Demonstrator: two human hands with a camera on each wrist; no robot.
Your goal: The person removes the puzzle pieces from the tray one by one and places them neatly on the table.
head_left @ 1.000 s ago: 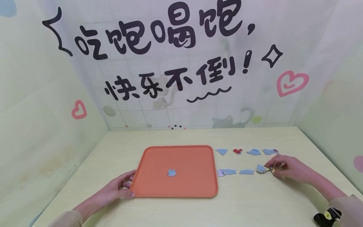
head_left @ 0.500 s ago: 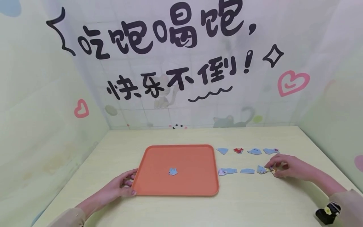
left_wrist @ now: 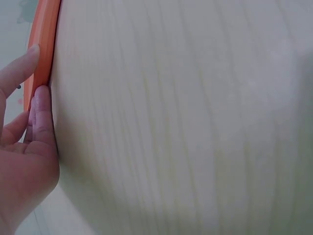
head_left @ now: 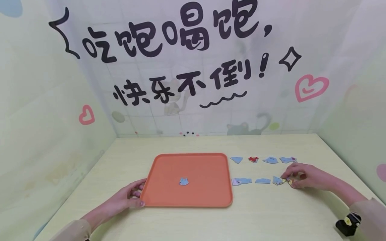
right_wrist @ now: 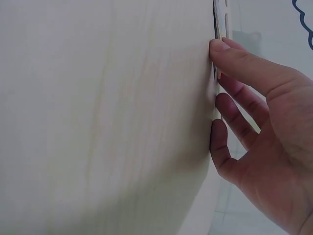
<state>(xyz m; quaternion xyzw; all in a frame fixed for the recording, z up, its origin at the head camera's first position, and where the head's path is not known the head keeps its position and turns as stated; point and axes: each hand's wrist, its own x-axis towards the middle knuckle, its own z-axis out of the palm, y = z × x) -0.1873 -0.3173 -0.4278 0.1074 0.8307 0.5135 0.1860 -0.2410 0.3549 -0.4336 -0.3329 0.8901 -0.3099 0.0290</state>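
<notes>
My left hand (head_left: 126, 197) grips the left edge of an orange tray (head_left: 150, 167). In the left wrist view the thumb lies on the tray's rim (left_wrist: 43, 49), with the other fingers bent against its side. One small light blue puzzle piece (head_left: 183, 181) lies near the tray's middle. To the right, my right hand (head_left: 312, 177) pinches a yellowish puzzle piece (head_left: 288, 181) at the end of the near row, close over the table. Fingers cover much of that piece. A blue puzzle piece (head_left: 277, 180) lies right beside its left end.
Between tray and hand, the near row also holds a long blue piece (head_left: 242, 181) and a narrow one (head_left: 262, 181). Behind them lie a blue triangle (head_left: 237, 160), a red piece (head_left: 253, 159) and two more blue ones. A printed cloth wall (head_left: 193, 120) stands behind the table.
The view shifted slightly between the first and second frames. Both hands keep their places at the tray and at the yellowish piece.
</notes>
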